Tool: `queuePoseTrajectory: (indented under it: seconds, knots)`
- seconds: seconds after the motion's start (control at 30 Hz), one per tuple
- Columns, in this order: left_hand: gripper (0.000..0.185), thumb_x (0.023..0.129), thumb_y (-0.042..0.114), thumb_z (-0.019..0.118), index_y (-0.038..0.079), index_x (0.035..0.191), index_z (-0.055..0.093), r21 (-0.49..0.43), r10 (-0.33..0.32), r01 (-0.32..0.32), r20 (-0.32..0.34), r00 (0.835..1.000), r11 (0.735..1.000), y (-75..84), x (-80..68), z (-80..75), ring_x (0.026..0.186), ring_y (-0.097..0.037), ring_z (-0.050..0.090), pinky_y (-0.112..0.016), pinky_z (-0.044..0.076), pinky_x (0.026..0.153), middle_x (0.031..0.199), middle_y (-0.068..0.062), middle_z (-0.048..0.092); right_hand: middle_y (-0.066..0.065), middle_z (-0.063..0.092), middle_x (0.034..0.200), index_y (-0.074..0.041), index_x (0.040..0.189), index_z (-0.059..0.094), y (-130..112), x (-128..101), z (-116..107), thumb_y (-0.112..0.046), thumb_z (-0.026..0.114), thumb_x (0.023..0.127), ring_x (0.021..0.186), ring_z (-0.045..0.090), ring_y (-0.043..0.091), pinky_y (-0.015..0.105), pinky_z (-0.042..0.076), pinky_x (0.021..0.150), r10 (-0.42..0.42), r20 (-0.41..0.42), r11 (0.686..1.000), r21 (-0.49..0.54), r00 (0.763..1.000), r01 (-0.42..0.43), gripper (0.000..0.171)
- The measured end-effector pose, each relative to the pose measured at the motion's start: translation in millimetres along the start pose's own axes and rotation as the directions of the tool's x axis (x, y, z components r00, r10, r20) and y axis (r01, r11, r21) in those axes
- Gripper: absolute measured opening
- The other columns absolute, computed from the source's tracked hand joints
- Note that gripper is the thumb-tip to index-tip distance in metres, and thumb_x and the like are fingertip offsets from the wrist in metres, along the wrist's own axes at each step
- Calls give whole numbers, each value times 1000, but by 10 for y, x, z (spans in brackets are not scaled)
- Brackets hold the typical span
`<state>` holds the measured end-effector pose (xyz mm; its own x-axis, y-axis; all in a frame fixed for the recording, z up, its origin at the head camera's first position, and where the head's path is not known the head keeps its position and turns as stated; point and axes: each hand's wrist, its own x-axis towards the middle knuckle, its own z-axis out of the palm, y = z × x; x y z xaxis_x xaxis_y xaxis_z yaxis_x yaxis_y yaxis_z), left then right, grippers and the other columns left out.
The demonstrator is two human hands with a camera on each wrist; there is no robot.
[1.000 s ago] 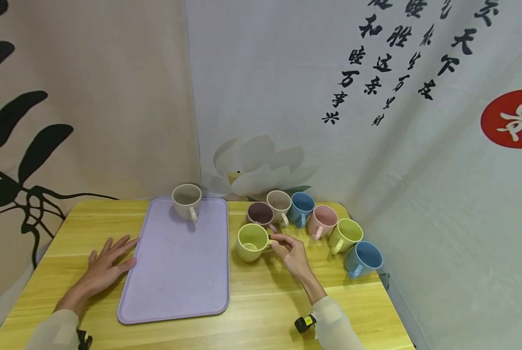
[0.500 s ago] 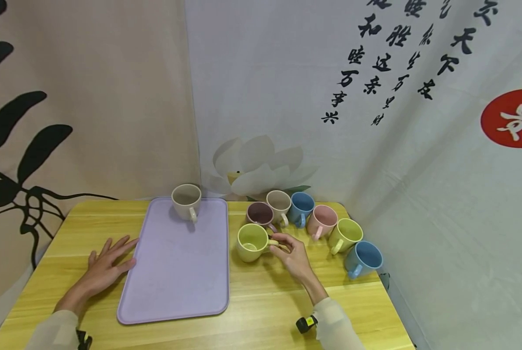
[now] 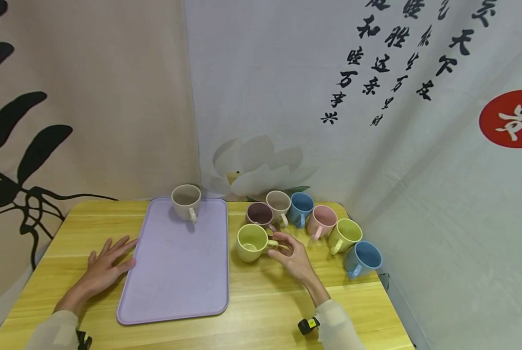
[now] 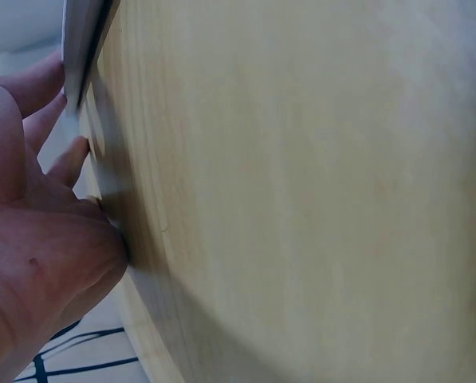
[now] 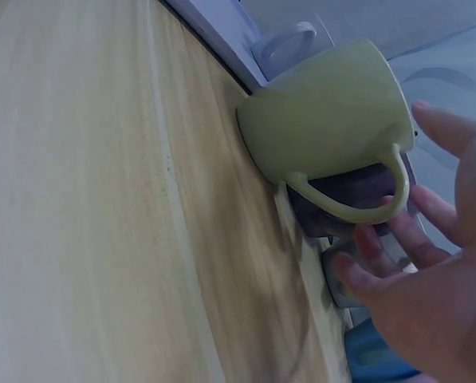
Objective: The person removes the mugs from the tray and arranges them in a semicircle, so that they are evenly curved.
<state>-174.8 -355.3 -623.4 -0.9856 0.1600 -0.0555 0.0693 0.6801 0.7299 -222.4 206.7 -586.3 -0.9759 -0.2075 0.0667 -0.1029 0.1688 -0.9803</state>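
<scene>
Head view shows us our right hand (image 3: 295, 258), fingers spread apart, just short of the green cup (image 3: 251, 242) handle; our left hand (image 3: 104, 265) lies flat beside the tray (image 3: 177, 287).

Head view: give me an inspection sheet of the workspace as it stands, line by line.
Surface: wooden table, pale yellow, pushed into a corner.
Job's things: green cup upright on the table, just right of the purple tray, handle toward the right hand.
Clutter: beige cup on the tray's far end; six more cups in a curved row on the table, brown, beige, blue, pink, green and blue.
Hands: left hand flat on the table against the tray's left edge; right hand open at the green cup's handle, fingers not closed on it.
Cables: nothing seen.
Surroundings: printed cloth hangings behind and at the right.
</scene>
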Motion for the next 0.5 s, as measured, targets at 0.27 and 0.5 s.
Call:
queuePoseTrajectory:
  seconds: [0.27,0.5]
  knots:
    - [69,118,38,58,6,175,37,7,0,0,2,1000,1000,7,-3,-6,168,-71,-12,-93,-20,122,184,-38,15,35,63,150,5,157,56,-57,-32,-36,-5,81,100,144,61,51,63,48,130,-63,-27,997,-42,998,61,63]
    - [68,118,38,58,7,176,37,13,2,-2,1,1000,1000,-23,7,-3,168,-71,-12,-93,-20,122,185,-37,15,35,60,154,6,162,50,-197,-42,-8,-4,76,103,149,57,48,67,40,134,-141,-60,986,-96,988,135,65]
